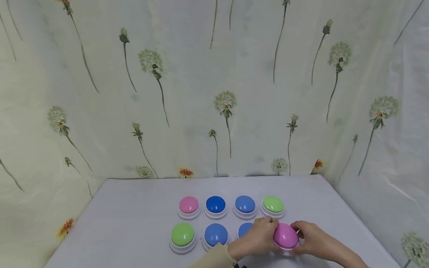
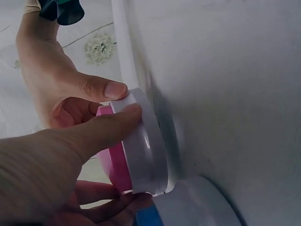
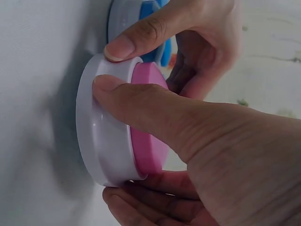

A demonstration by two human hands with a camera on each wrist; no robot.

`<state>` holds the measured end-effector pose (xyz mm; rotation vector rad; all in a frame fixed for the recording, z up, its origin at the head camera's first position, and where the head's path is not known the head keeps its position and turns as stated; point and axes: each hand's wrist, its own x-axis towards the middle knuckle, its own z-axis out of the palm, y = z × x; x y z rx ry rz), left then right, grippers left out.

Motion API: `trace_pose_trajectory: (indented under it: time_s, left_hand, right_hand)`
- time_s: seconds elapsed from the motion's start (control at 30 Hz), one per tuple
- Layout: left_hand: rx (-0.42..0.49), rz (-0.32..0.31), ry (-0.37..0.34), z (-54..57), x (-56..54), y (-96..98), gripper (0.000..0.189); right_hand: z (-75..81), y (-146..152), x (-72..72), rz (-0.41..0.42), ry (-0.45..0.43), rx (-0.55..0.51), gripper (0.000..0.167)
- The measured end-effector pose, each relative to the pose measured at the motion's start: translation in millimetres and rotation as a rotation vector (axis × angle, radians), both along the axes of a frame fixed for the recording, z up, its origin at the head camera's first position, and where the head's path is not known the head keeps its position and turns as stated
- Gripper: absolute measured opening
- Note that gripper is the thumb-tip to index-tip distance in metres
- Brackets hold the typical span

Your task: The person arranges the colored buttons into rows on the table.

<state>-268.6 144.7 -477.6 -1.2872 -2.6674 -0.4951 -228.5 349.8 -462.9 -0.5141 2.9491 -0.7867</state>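
Observation:
A pink dome push button (image 1: pixel 285 235) with a white round base is at the right end of the front row. My left hand (image 1: pixel 260 236) grips its left side and my right hand (image 1: pixel 317 240) its right side. In the left wrist view the left thumb (image 2: pixel 110 127) presses along the white base (image 2: pixel 145 146). The right wrist view has the right thumb (image 3: pixel 136 101) on the base wall too, fingers curled round the far side. Whether the base touches the table is not clear. Beside the left hand, a blue button (image 1: pixel 245 229) is partly covered.
Also in the front row are a green button (image 1: pixel 183 234) and a blue button (image 1: pixel 216 234). Behind stand a pink (image 1: pixel 189 205), a dark blue (image 1: pixel 215 204), a blue (image 1: pixel 245 204) and a green button (image 1: pixel 273 204). A flowered curtain (image 1: pixel 191 91) surrounds the white table (image 1: pixel 125 234).

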Motion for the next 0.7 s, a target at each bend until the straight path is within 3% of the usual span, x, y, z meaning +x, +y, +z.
trace_pose_trajectory:
  time_s: [0.33, 0.53, 0.7]
  left_hand:
    - [-0.049, 0.048, 0.058, -6.6, 6.3, -3.2, 0.06]
    - [-0.083, 0.072, 0.04, -6.9, 6.5, -2.0, 0.07]
    - [-0.102, 0.102, 0.081, 0.2, 11.9, -11.0, 0.082]
  right_hand:
    - [-13.3, -1, -1.6, 0.044, 0.026, 0.011, 0.066]
    - [-14.0, -3, -1.5, 0.051, 0.003, 0.013, 0.07]
    - [-4.1, -13, 1.7, -0.034, 0.001, 0.056, 0.086]
